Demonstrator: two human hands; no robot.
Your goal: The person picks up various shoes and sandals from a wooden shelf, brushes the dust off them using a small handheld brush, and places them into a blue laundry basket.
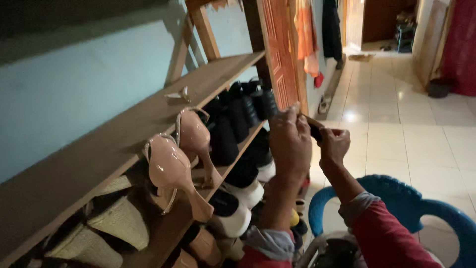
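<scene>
My left hand [289, 144] and my right hand [333, 146] are raised together in front of a wooden shoe rack [148, 119]. Both grip a small dark object [313, 128] between them; what it is I cannot tell. Red sleeves with grey cuffs cover my forearms. Left of my hands, a pair of pink high-heeled sandals [181, 154] hangs off the middle shelf, heels pointing down. Several black shoes [238, 111] stand in a row behind them.
A blue plastic chair [396, 196] stands below my right arm. Woven sandals [114, 218] and black-and-white shoes [233, 208] fill the lower shelves. An orange door [280, 49] and hanging clothes [307, 34] lie beyond the rack. A pale tiled floor [406, 124] runs down the corridor.
</scene>
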